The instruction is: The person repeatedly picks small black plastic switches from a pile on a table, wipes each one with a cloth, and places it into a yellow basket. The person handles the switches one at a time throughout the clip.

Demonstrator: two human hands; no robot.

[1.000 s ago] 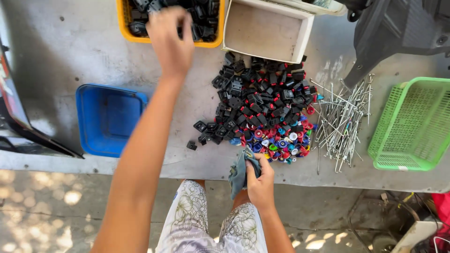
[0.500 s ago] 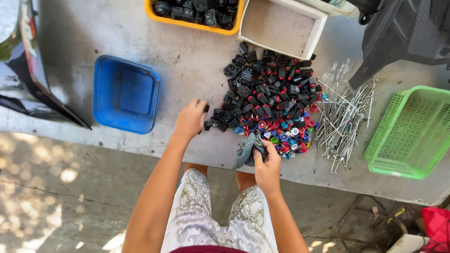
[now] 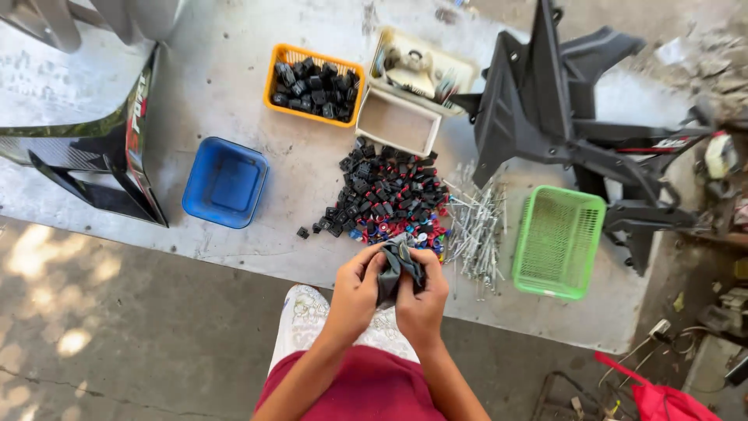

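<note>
Right between the two hands sits a dark grey rag [image 3: 397, 269], bunched up and held over the near edge of the table [image 3: 234, 101]. Its long axis runs roughly up and down in the view, from a crumpled top end pointing away from the person toward the parts pile, down to a lower fold tucked between the palms. The left hand [image 3: 357, 290] is curled closed around the rag's left side, fingers wrapped over the cloth. The right hand [image 3: 423, 292] is likewise closed on the right side, thumb and fingers pinching the upper fold. Whether a small part is wrapped inside the cloth cannot be told.

Just beyond the hands lies a pile of small black, red and blue plastic parts [image 3: 386, 199], its near edge almost touching the rag's top. Beside that pile, to the right of the right hand, a heap of thin metal pins [image 3: 474, 228] spreads out, and further right stands a green basket [image 3: 557, 242]. Off to the left of the left hand is a blue tub [image 3: 226, 183]. Farther away sit an orange basket of black parts [image 3: 313, 86] and a white tray [image 3: 397, 121]. A black moulded panel [image 3: 545, 109] rests at the far right.
</note>
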